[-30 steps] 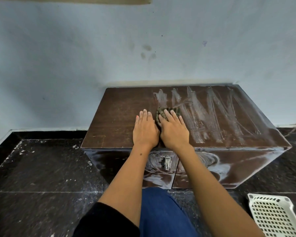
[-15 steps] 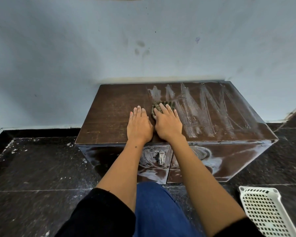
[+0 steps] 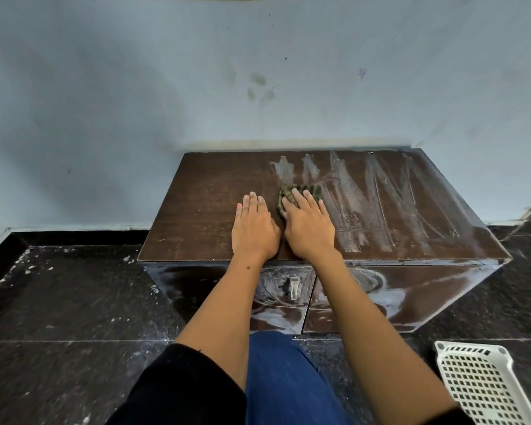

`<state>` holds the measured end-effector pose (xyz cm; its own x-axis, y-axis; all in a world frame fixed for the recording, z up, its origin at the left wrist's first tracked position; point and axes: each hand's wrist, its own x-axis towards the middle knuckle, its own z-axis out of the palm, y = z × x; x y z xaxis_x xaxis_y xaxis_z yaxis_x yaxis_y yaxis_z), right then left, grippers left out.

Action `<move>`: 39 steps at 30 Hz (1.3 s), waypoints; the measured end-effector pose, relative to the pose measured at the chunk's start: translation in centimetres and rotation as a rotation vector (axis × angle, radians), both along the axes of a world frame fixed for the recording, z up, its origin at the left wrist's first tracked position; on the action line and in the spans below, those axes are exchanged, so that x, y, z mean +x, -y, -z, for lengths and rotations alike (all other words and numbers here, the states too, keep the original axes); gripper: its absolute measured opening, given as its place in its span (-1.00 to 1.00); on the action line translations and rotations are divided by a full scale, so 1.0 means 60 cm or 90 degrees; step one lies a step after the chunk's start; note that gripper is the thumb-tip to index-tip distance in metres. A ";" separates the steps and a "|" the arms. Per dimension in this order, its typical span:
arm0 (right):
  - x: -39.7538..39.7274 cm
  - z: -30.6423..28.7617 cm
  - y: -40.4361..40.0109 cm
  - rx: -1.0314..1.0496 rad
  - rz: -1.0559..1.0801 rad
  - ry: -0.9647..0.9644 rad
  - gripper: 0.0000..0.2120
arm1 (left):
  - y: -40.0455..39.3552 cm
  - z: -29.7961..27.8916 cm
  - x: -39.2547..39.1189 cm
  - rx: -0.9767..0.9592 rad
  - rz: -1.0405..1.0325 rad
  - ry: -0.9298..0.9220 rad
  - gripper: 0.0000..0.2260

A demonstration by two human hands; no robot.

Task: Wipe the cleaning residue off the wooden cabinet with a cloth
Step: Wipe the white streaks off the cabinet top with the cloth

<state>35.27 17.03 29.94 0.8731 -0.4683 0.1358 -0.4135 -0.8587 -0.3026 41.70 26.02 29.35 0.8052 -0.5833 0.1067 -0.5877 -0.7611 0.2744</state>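
Both hands sit as before: right hand [image 3: 308,230] presses flat on the cloth [image 3: 301,194] atop the cabinet [image 3: 209,210]; left hand [image 3: 253,230] lies flat, touching it. White residue [image 3: 380,207] streaks rightward. No writing legible. Basket [image 3: 485,384] near right elbow.

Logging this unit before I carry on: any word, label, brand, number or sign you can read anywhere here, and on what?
None: no readable text in the head view.
The white streaks on the wooden cabinet top are cleaning residue, not letters.
The white basket shows no label.
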 end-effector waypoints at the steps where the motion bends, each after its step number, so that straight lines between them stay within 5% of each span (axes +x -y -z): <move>1: 0.015 -0.006 0.006 0.010 -0.008 -0.014 -0.58 | -0.002 0.000 0.000 -0.002 0.000 -0.001 -0.53; 10: -0.084 0.031 -0.042 -0.037 0.024 0.053 -0.60 | -0.001 0.011 -0.002 -0.017 -0.004 0.005 -0.53; 18: 0.020 -0.014 0.010 0.021 -0.019 -0.030 -0.58 | 0.000 0.003 0.001 -0.002 -0.004 -0.011 -0.54; 26: -0.097 0.026 -0.053 -0.034 0.041 0.045 -0.57 | 0.003 -0.013 0.028 -0.005 0.009 0.051 -0.54; 35: 0.084 -0.012 0.037 0.022 -0.024 -0.041 -0.56 | 0.005 0.004 0.044 0.004 0.010 0.024 -0.54; 39: 0.069 -0.013 0.026 0.025 -0.020 -0.018 -0.57 | 0.003 0.004 0.042 0.000 0.019 0.018 -0.54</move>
<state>39.41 15.49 30.72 0.8906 -0.4452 0.0927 -0.3958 -0.8593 -0.3240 44.24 25.87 29.09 0.7845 -0.6063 0.1298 -0.6172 -0.7434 0.2578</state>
